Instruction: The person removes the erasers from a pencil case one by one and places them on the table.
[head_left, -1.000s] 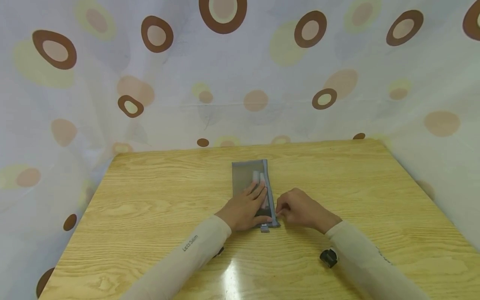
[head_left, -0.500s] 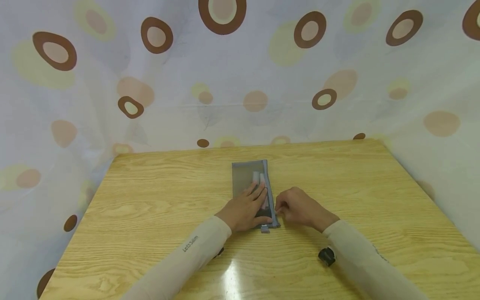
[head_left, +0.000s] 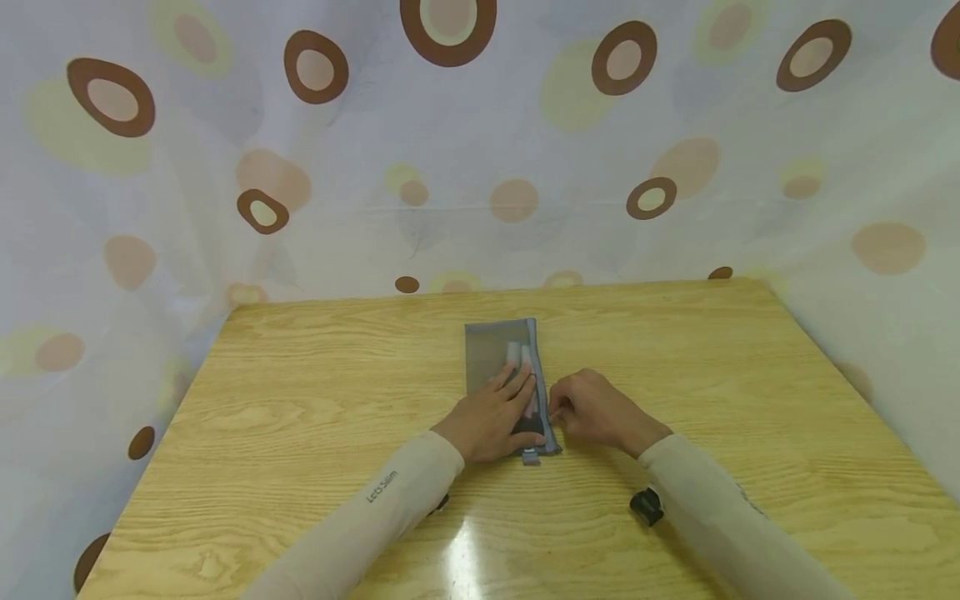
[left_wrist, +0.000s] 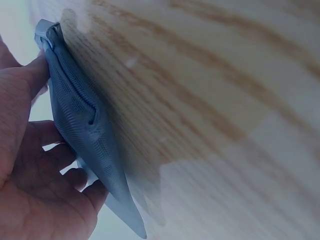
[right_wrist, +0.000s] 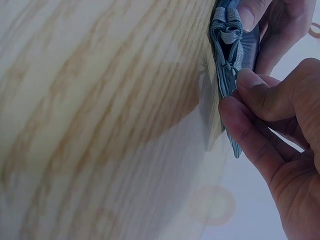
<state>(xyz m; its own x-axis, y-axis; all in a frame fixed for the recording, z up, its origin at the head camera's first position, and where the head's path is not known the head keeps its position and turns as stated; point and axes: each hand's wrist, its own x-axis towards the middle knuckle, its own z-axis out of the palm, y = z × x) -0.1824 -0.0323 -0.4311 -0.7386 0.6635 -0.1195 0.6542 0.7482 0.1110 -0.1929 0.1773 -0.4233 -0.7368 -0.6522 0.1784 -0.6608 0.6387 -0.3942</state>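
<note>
A grey-blue mesh zipper pouch (head_left: 484, 348) lies flat on the table, its zippered edge (head_left: 534, 340) to the right. Pale tube-like items (head_left: 526, 356) show through the mesh, partly under the fingers. My left hand (head_left: 489, 419) rests on the pouch with its fingers spread, the thumb near the zipper's near end. At the zippered edge, my right hand (head_left: 600, 410) pinches the zipper pull between thumb and index finger; the fingertips mostly hide it. In the right wrist view, the pouch's end (right_wrist: 227, 32) is seen edge-on, the zipper tape standing apart there.
The wooden table (head_left: 337, 367) extends on both sides of the pouch. A small fabric tab (head_left: 531, 457) sticks out at the pouch's near end. Behind the table hangs a white curtain (head_left: 450, 233) with brown and beige circles. A black wrist camera (head_left: 647, 506) sits under the right sleeve.
My right hand has slid a little away from me along the pouch's right edge, still pinching. The left hand and the pouch have stayed in place.
</note>
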